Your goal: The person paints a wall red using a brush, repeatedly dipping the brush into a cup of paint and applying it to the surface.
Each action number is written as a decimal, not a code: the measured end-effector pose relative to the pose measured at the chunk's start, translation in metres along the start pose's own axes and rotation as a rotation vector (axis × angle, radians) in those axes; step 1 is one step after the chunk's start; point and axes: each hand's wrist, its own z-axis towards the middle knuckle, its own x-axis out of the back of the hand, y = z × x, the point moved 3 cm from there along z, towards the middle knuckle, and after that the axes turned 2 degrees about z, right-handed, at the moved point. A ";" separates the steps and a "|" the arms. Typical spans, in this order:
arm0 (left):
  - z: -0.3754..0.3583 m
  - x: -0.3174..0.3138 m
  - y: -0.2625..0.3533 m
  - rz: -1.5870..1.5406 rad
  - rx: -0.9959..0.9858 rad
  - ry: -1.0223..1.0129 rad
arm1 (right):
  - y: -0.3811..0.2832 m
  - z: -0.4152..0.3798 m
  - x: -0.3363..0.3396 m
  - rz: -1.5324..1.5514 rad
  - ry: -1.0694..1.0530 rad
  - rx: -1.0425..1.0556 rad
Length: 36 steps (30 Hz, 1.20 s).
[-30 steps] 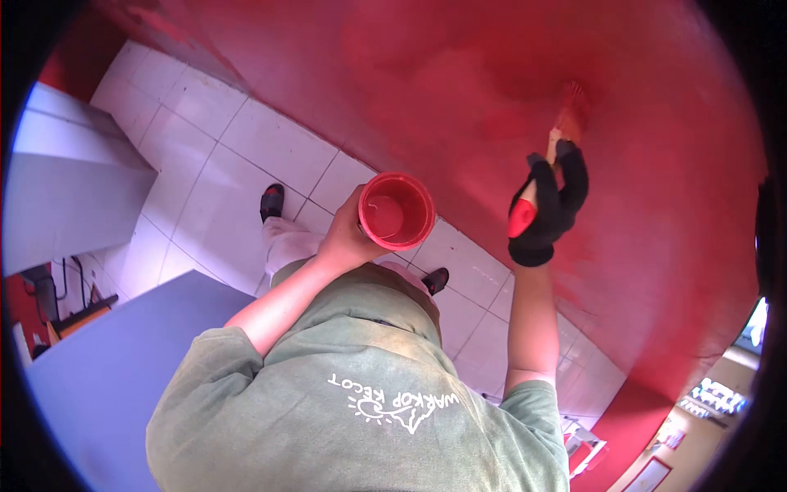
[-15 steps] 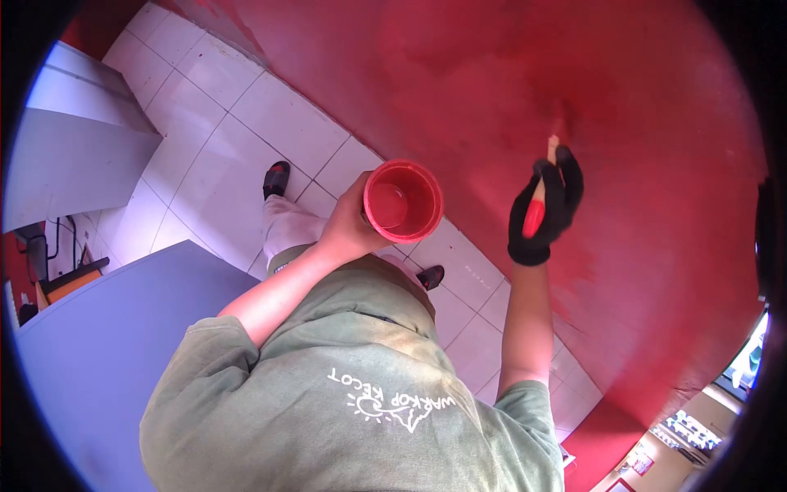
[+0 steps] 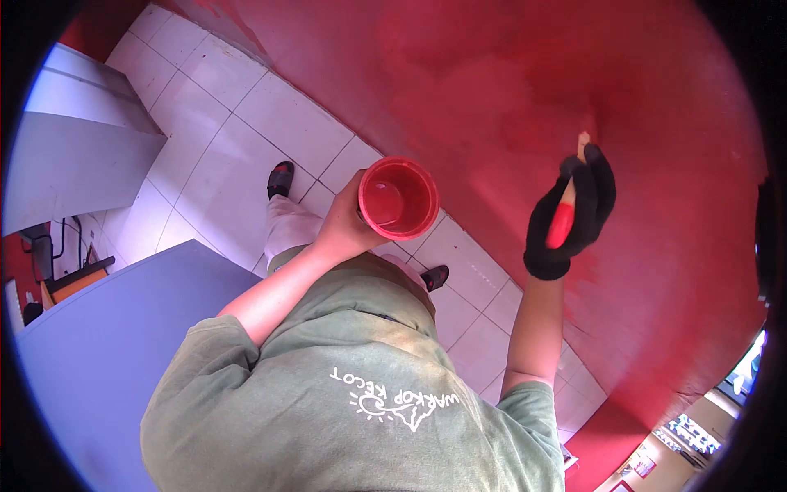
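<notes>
My bare left hand (image 3: 346, 220) is wrapped round a red cup (image 3: 432, 199), tilted so that its open mouth shows, with some red paint inside. My right hand (image 3: 572, 215), in a black glove, grips a paintbrush (image 3: 561, 225) with a pale wooden handle and a red end. The brush's bristle end reaches the red wall (image 3: 656, 180), where it blends into the colour. Darker and lighter red patches cover the wall around the brush.
White floor tiles (image 3: 279, 111) run along the wall's foot, with my two sandalled feet on them. A grey-blue surface (image 3: 139, 328) lies at the lower left, below a grey panelled piece of furniture (image 3: 74, 164). Shelves stand at the far lower right.
My right hand has moved right and slightly down with the brush, whose tip has shifted right along the wall. My left hand and the cup have barely moved.
</notes>
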 end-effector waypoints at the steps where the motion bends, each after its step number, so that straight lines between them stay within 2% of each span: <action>1: 0.000 -0.001 0.000 -0.015 0.004 0.011 | -0.005 -0.001 0.003 -0.151 0.054 0.171; 3: 0.001 -0.003 0.000 -0.033 0.009 0.017 | 0.002 -0.019 -0.009 -0.181 0.044 0.239; 5: 0.002 -0.004 0.004 -0.003 -0.003 0.014 | 0.017 -0.053 -0.034 -0.168 -0.293 0.184; 7: 0.003 -0.003 0.005 -0.015 0.011 -0.003 | 0.037 -0.097 -0.067 -0.183 -0.468 0.185; 9: 0.004 -0.002 0.007 -0.026 0.021 -0.019 | 0.048 -0.140 -0.089 -0.154 -0.542 0.169; 11: 0.004 0.001 0.008 0.021 0.012 -0.010 | 0.046 -0.150 -0.098 -0.125 -0.615 0.154; 13: 0.004 0.003 0.005 0.007 0.013 0.008 | 0.039 -0.149 -0.099 0.040 -0.745 -0.049; 14: 0.004 0.004 0.004 -0.008 0.017 0.020 | 0.040 -0.144 -0.099 0.042 -0.748 -0.048; 16: 0.002 0.006 0.001 -0.013 0.031 0.020 | 0.042 -0.109 -0.079 0.332 -0.404 -0.262; 18: 0.002 0.005 -0.001 -0.019 0.041 0.012 | 0.031 -0.047 -0.045 0.224 -0.281 -0.260; 20: 0.002 0.003 -0.001 -0.002 0.039 0.012 | 0.019 -0.013 -0.014 0.213 -0.059 -0.157; 21: 0.003 0.002 -0.001 -0.005 0.038 0.008 | 0.018 -0.013 -0.007 0.208 -0.059 -0.157; 23: 0.004 -0.001 0.000 0.006 0.027 0.014 | 0.008 -0.013 0.009 -0.096 0.095 0.183; 24: 0.005 -0.002 0.001 0.002 0.023 0.011 | 0.013 -0.025 0.005 -0.240 0.045 0.286; 26: 0.006 -0.004 0.005 0.026 0.015 0.004 | 0.027 -0.066 -0.008 -0.211 -0.183 0.137; 28: 0.006 -0.005 0.004 0.015 0.009 -0.016 | 0.046 -0.109 -0.031 -0.244 -0.482 0.119; 30: 0.007 -0.006 0.006 0.010 -0.001 -0.041 | 0.053 -0.144 -0.051 -0.214 -0.646 0.033; 34: 0.006 -0.004 0.006 0.043 -0.003 -0.064 | 0.047 -0.138 -0.041 -0.062 -0.675 -0.034; 36: 0.004 -0.005 0.003 0.058 0.011 -0.085 | 0.049 -0.097 -0.014 0.067 -0.440 -0.213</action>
